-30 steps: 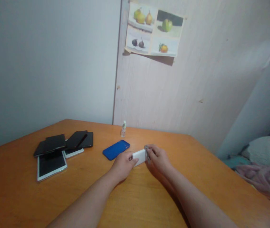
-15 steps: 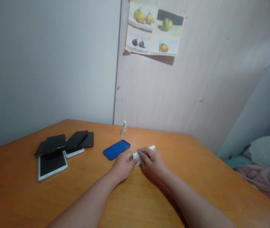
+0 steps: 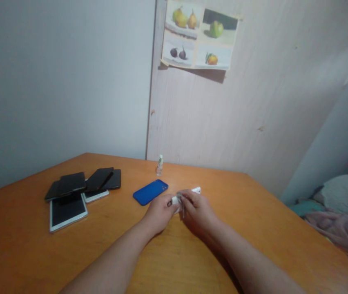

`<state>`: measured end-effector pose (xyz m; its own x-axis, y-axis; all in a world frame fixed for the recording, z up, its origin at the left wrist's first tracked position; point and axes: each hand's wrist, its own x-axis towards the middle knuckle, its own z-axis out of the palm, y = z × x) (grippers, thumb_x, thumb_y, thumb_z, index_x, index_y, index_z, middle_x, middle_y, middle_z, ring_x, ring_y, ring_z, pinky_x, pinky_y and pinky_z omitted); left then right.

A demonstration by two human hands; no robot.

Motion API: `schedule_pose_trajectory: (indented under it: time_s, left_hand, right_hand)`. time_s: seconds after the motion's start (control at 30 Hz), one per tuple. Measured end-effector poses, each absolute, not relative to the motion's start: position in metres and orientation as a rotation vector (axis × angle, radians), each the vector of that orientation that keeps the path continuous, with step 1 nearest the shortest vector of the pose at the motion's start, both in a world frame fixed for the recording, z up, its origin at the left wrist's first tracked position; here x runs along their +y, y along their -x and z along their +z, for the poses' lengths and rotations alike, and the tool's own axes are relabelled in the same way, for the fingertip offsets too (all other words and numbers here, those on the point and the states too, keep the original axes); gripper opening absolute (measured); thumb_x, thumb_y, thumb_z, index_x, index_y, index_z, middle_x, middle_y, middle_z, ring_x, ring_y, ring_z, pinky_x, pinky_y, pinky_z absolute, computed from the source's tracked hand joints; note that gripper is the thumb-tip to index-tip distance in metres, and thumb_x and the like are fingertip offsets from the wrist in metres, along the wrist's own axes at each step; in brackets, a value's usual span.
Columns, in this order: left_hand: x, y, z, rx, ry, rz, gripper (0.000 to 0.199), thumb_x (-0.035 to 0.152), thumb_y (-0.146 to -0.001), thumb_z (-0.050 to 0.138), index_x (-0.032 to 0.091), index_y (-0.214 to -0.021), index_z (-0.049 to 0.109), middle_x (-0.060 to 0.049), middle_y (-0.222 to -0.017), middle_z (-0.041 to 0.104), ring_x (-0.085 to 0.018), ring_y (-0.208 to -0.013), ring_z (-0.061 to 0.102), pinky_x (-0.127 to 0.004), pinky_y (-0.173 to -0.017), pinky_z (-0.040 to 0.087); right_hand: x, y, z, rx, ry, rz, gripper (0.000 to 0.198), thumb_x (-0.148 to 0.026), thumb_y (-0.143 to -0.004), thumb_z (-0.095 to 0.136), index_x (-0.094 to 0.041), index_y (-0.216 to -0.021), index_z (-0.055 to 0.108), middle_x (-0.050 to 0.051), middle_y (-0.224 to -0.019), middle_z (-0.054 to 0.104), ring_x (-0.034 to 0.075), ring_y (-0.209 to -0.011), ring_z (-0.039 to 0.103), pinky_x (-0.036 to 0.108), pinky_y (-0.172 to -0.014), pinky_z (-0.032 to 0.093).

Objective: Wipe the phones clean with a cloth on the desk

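Note:
A white smartphone (image 3: 196,190) lies low over the table, mostly covered by my fingers; its far right corner shows a small dark camera spot. My left hand (image 3: 161,212) is closed on the phone's near left end, with the thumb on top. Pinched in the fingers of my right hand (image 3: 197,208) is a small crumpled greyish cloth or wipe (image 3: 179,197), touching the phone's face. Just beyond my left hand, a blue phone case (image 3: 150,192) rests on the table, its camera cutout toward the far right.
On the left of the wooden table (image 3: 106,241), several dark tablets and phones (image 3: 71,183) overlap with a white-framed tablet (image 3: 69,212). A small clear bottle (image 3: 159,165) stands near the back edge. Bedding (image 3: 342,200) lies beyond the table's right edge.
Both hands stay at nearly the same place on the phone. The cloth under my right fingers has shifted very slightly. Other things lie as before.

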<state>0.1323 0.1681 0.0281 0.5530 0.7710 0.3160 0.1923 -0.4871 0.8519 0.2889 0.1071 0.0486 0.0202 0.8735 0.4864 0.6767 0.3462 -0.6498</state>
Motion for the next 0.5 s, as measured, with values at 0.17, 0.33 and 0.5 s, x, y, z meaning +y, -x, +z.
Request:
schedule_pose_trajectory:
  time_s: [0.17, 0.33, 0.5]
  left_hand:
    - [0.169, -0.132, 0.026, 0.897, -2.052, 0.902, 0.024, 0.036, -0.083, 0.057, 0.016, -0.084, 0.070, 0.000, -0.073, 0.063, -0.017, -0.070, 0.055, -0.026, -0.060, 0.034]
    - [0.170, -0.133, 0.025, 0.911, -2.030, 0.876, 0.025, 0.037, -0.083, 0.057, 0.015, -0.086, 0.070, -0.001, -0.075, 0.066, -0.018, -0.071, 0.057, -0.026, -0.061, 0.035]
    - [0.168, -0.133, 0.028, 0.767, -1.967, 0.897, 0.024, 0.035, -0.084, 0.056, 0.017, -0.090, 0.070, -0.002, -0.082, 0.070, -0.019, -0.076, 0.059, -0.026, -0.067, 0.040]
  right_hand:
    - [0.124, -0.349, 0.045, -1.439, 1.692, 0.088, 0.029, -0.032, -0.092, 0.047, -0.022, -0.103, 0.072, 0.005, -0.084, 0.075, 0.020, -0.078, 0.067, 0.029, -0.071, 0.050]
    - [0.118, -0.330, 0.046, -1.522, 1.597, 0.122, 0.027, -0.031, -0.092, 0.048, -0.022, -0.103, 0.071, 0.004, -0.088, 0.074, 0.019, -0.080, 0.067, 0.027, -0.072, 0.049]
    - [0.108, -0.294, 0.053, -1.821, 1.404, 0.258, 0.024, -0.027, -0.093, 0.048, -0.022, -0.090, 0.072, 0.003, -0.087, 0.074, 0.016, -0.078, 0.065, 0.025, -0.070, 0.048]
